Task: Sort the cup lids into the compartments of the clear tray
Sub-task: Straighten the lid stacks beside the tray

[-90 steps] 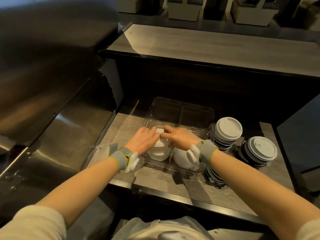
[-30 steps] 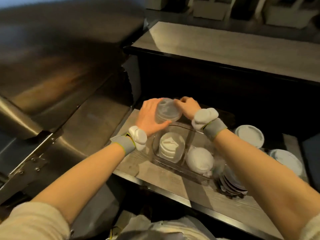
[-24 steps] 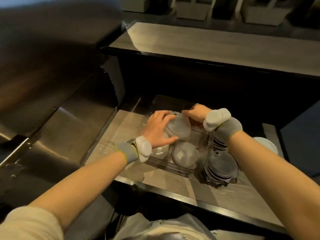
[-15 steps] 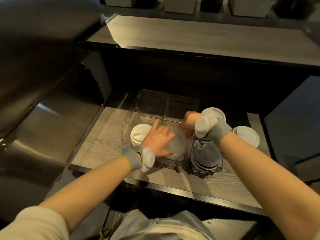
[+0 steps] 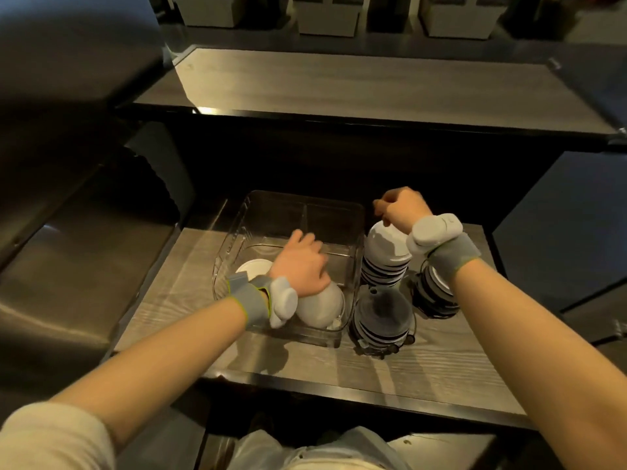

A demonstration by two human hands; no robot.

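The left hand [image 5: 302, 266] hides the top of the white lids [image 5: 320, 305] in the tray [image 5: 353, 228] (near right compartment). The right hand [image 5: 402, 208] is motion-blurred; its grip cannot be told.

Dim, warm indoor light from above and ahead. Brightest on the upper counter [image 5: 356, 83], with a small glare spot at its front left edge. Dull streaked reflections across the steel panel [image 5: 84, 266] at left. Soft shadows of both forearms falling toward the near edge of the wooden shelf [image 5: 424, 364]. Faint highlights along the rim of the clear tray [image 5: 356, 252]. Motion blur on the left hand [image 5: 302, 266] and on the stacked lids [image 5: 385, 262]. Strong wide-angle bending of straight lines toward the corners. Deep, detail-free black beneath the upper counter.
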